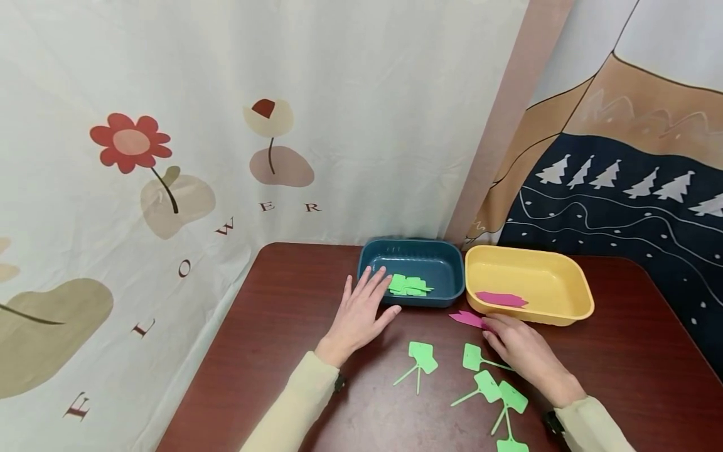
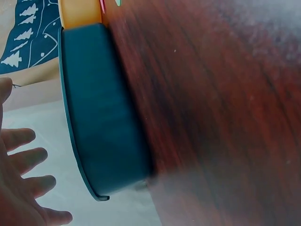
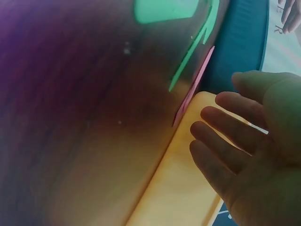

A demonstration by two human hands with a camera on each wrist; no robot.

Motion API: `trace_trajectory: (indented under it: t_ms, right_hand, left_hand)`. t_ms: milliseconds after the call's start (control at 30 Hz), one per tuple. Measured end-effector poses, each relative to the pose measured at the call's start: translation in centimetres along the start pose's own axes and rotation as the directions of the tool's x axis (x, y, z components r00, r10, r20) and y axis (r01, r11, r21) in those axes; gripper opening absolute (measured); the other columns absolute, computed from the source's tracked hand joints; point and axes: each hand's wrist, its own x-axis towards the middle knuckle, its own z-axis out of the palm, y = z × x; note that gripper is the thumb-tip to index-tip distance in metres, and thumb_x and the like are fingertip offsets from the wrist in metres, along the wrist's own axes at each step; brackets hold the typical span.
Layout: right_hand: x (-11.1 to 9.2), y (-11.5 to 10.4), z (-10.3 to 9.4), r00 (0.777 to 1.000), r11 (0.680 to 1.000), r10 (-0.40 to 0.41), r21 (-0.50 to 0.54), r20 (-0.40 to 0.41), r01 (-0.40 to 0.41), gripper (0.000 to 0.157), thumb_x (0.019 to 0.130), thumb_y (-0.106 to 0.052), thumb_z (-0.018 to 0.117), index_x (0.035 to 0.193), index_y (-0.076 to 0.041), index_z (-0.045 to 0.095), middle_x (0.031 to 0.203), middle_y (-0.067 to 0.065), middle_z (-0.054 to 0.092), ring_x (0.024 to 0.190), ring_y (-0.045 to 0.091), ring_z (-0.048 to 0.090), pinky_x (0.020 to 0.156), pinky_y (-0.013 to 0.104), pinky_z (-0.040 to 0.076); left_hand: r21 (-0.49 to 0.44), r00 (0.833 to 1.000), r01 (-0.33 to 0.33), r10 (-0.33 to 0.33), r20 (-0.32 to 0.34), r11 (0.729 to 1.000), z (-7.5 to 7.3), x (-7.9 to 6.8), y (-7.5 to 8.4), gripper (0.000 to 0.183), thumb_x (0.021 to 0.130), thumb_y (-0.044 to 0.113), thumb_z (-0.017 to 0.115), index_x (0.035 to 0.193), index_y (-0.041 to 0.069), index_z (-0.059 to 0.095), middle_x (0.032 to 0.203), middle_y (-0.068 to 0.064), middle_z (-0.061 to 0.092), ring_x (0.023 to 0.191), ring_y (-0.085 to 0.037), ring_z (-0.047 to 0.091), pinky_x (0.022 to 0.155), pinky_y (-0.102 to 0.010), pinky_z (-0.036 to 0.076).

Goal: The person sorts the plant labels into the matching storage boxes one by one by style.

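Fingers spread and straight, my left hand (image 1: pixel 360 314) hovers at the front left edge of the dark blue plastic basin (image 1: pixel 446 270). Green plant labels (image 1: pixel 408 286) lie in a small pile inside that basin. My right hand (image 1: pixel 525 351) is at the front of the yellow basin (image 1: pixel 531 313), its fingers loosely bent. Close to its fingertips a pink arrow-shaped tag (image 1: pixel 467 319) lies on the table; the right wrist view shows this pink tag (image 3: pixel 193 89) apart from the fingers. Another pink tag (image 1: pixel 500 299) is inside the yellow basin.
Two overlapping green labels (image 1: pixel 422 356) lie on the brown table (image 1: pixel 294 301) between the hands. Several more green labels (image 1: pixel 488 386) are scattered by the right forearm. A printed curtain (image 1: pixel 367 125) hangs behind the table.
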Motion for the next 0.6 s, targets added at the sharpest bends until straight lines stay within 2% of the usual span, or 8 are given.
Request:
trace_trajectory:
  t_ms: [300,600]
  right_hand:
    - [-0.01,-0.04,0.56,1.000,0.997,-0.024,-0.073,-0.017,0.023,0.033,0.088,-0.013,0.083,0.117,0.001,0.075,0.113,0.016,0.070,0.103,0.033,0.067,0.091,0.052,0.056]
    - [-0.40,-0.14,0.76,0.995,0.986,-0.098,-0.135,0.034,0.101,0.028,0.088,-0.012,0.083,0.113,0.000,0.079,0.120,0.016,0.072,0.109,0.036,0.068,0.090,0.054,0.056]
  left_hand:
    - [-0.001,1.000,-0.003,0.003,-0.010,1.000,0.30,-0.43,0.23,0.069,0.102,0.055,0.056,0.157,0.014,0.047,0.165,-0.006,0.038,0.154,-0.035,0.028,0.119,-0.068,0.018]
    - [-0.005,1.000,-0.015,0.015,-0.008,1.000,0.46,-0.58,0.26,0.068,0.103,0.054,0.056,0.156,0.013,0.048,0.165,-0.007,0.038,0.153,-0.037,0.029,0.119,-0.068,0.018]
